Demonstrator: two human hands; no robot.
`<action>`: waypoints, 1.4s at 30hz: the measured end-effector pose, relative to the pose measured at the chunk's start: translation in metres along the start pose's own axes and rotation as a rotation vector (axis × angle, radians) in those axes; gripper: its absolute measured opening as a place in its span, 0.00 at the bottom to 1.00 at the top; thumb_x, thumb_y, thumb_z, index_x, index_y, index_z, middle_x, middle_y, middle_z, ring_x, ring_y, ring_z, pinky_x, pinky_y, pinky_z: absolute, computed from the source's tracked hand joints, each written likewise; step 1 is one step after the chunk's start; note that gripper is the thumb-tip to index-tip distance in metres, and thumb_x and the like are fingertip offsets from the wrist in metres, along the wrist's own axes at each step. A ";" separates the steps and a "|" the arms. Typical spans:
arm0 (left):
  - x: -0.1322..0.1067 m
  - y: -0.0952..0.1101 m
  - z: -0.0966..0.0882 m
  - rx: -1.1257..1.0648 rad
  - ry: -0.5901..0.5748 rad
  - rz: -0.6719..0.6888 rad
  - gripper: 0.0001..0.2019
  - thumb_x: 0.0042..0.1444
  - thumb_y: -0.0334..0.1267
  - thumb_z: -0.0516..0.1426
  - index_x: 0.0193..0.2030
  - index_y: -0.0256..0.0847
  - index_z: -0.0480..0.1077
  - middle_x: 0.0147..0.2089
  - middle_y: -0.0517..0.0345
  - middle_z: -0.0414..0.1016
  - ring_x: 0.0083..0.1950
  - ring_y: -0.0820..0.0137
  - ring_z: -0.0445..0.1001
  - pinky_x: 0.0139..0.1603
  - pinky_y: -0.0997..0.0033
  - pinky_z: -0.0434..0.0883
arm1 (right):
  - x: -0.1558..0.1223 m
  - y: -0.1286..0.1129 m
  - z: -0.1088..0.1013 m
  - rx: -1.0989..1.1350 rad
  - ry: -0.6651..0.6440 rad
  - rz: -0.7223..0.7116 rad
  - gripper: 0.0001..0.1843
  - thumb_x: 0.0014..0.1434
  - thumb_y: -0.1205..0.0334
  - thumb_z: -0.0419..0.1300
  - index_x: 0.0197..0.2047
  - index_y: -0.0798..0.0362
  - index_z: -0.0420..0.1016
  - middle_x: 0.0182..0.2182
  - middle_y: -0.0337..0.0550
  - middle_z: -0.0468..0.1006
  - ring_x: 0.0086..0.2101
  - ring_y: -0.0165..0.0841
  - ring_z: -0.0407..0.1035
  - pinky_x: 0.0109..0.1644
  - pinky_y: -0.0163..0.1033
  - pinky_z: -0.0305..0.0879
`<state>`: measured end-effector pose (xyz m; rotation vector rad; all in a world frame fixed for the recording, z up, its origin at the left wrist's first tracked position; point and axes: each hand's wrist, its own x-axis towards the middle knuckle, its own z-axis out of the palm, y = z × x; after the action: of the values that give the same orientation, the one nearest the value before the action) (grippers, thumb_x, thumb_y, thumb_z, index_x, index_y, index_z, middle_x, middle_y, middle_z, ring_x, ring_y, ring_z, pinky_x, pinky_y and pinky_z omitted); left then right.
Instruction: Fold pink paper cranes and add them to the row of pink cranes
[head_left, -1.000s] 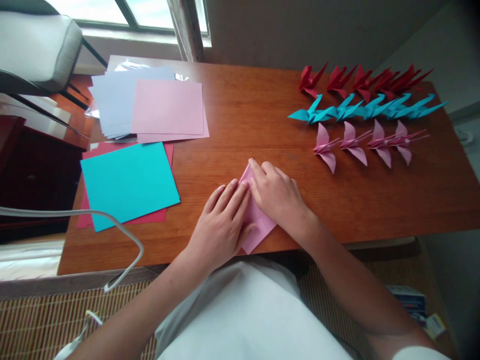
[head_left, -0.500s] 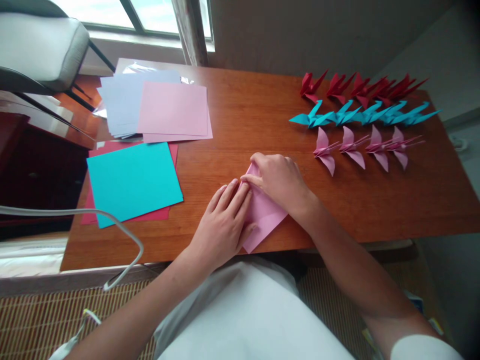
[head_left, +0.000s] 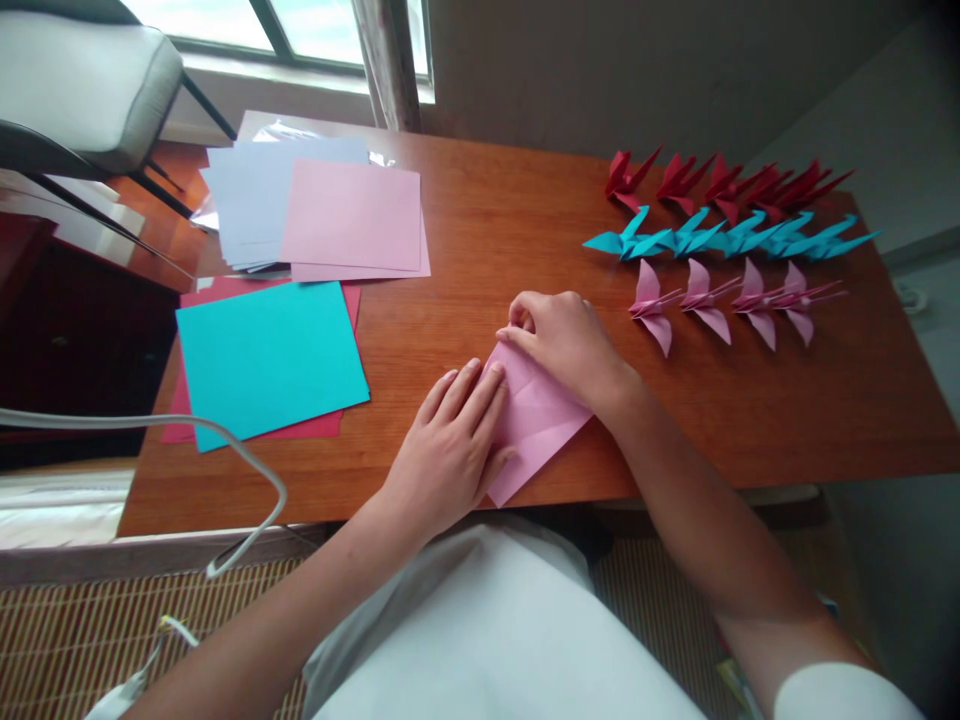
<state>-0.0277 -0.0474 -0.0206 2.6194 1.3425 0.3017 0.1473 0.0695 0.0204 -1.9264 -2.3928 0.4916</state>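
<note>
A creased sheet of pink origami paper (head_left: 536,420) lies at the table's near edge, one corner pointing toward me. Flat on its left side rests my left hand (head_left: 457,430), fingers stretched out and pressing the paper down. My right hand (head_left: 562,335) pinches the far corner of the sheet between thumb and forefinger. That corner is partly hidden under the fingers. To the right stand folded paper cranes in rows: pink cranes (head_left: 651,308) nearest, blue cranes (head_left: 634,240) behind them, red cranes (head_left: 626,182) at the back.
Blue sheets (head_left: 274,360) lie over red sheets (head_left: 330,425) on the table's left. Behind them are pink sheets (head_left: 352,215) and pale grey-blue sheets (head_left: 251,205). A white cable (head_left: 259,465) arcs across the left front. A chair (head_left: 97,90) stands beyond the far left corner.
My right hand has moved slightly up and away from my left hand, with the paper's far corner in its fingers. More of the pink sheet now shows. My left hand has stayed in place.
</note>
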 end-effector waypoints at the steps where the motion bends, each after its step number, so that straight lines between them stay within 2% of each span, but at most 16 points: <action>1: 0.000 0.000 0.000 0.000 0.001 0.002 0.34 0.70 0.51 0.50 0.74 0.28 0.56 0.78 0.44 0.52 0.78 0.48 0.51 0.77 0.47 0.52 | 0.002 0.001 0.000 0.002 -0.002 0.005 0.10 0.66 0.52 0.62 0.44 0.48 0.80 0.40 0.44 0.85 0.43 0.39 0.78 0.46 0.40 0.65; 7: 0.001 0.000 -0.001 -0.006 -0.006 0.000 0.34 0.70 0.50 0.50 0.74 0.28 0.56 0.78 0.43 0.53 0.78 0.48 0.51 0.77 0.48 0.52 | 0.011 0.009 0.001 -0.019 0.019 -0.029 0.11 0.66 0.53 0.62 0.41 0.50 0.82 0.40 0.46 0.86 0.42 0.40 0.78 0.45 0.40 0.65; 13: 0.001 0.000 0.000 -0.015 -0.004 -0.005 0.34 0.70 0.51 0.49 0.75 0.28 0.55 0.78 0.43 0.53 0.79 0.48 0.50 0.77 0.47 0.52 | 0.032 0.031 0.001 -0.082 0.126 0.011 0.12 0.67 0.55 0.60 0.43 0.52 0.82 0.40 0.49 0.85 0.42 0.42 0.78 0.45 0.42 0.65; 17: 0.000 0.000 0.000 -0.018 -0.004 -0.008 0.34 0.70 0.50 0.49 0.75 0.28 0.56 0.78 0.44 0.52 0.79 0.48 0.50 0.77 0.48 0.51 | 0.036 0.037 -0.001 -0.040 0.116 -0.004 0.12 0.67 0.55 0.60 0.42 0.54 0.81 0.39 0.48 0.85 0.40 0.40 0.77 0.44 0.40 0.64; 21: 0.001 0.001 0.000 -0.017 -0.003 -0.007 0.33 0.70 0.50 0.49 0.74 0.29 0.57 0.78 0.45 0.52 0.78 0.48 0.50 0.77 0.47 0.52 | 0.023 0.029 -0.001 0.067 0.066 -0.107 0.14 0.65 0.52 0.63 0.43 0.54 0.77 0.39 0.45 0.81 0.39 0.36 0.73 0.43 0.38 0.64; 27: 0.001 0.001 0.000 -0.020 0.000 -0.009 0.34 0.70 0.50 0.50 0.74 0.28 0.56 0.78 0.43 0.52 0.79 0.48 0.50 0.77 0.47 0.52 | 0.011 0.017 -0.002 0.037 -0.021 -0.291 0.23 0.58 0.52 0.69 0.53 0.51 0.73 0.49 0.46 0.74 0.48 0.39 0.69 0.49 0.39 0.64; 31: 0.001 0.001 -0.001 -0.005 -0.010 -0.016 0.33 0.70 0.50 0.49 0.74 0.28 0.57 0.78 0.44 0.53 0.78 0.47 0.50 0.77 0.48 0.52 | 0.020 0.013 -0.005 -0.016 -0.064 -0.393 0.24 0.57 0.52 0.70 0.53 0.50 0.73 0.48 0.45 0.74 0.51 0.40 0.66 0.52 0.40 0.62; 34: 0.002 0.002 -0.005 0.020 -0.017 -0.016 0.33 0.70 0.50 0.49 0.73 0.28 0.59 0.76 0.44 0.57 0.78 0.45 0.50 0.77 0.48 0.53 | 0.031 0.006 -0.005 -0.052 -0.115 -0.475 0.27 0.56 0.51 0.71 0.56 0.50 0.72 0.47 0.44 0.74 0.50 0.40 0.66 0.52 0.40 0.61; 38: 0.005 0.002 -0.015 0.042 -0.068 -0.024 0.32 0.70 0.50 0.49 0.73 0.30 0.60 0.74 0.46 0.62 0.78 0.43 0.50 0.76 0.47 0.55 | 0.044 -0.005 -0.004 -0.092 -0.186 -0.574 0.37 0.53 0.50 0.73 0.63 0.47 0.68 0.48 0.46 0.74 0.51 0.42 0.66 0.48 0.41 0.61; 42: 0.009 0.004 -0.023 0.054 -0.110 -0.030 0.32 0.68 0.50 0.52 0.72 0.30 0.61 0.73 0.46 0.64 0.77 0.42 0.51 0.75 0.47 0.56 | 0.052 -0.006 -0.004 -0.088 -0.213 -0.625 0.42 0.50 0.48 0.75 0.65 0.46 0.66 0.47 0.46 0.74 0.49 0.43 0.67 0.44 0.41 0.60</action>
<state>-0.0260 -0.0409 0.0035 2.6142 1.3700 0.1175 0.1300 0.1187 0.0173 -1.0786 -2.9913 0.5689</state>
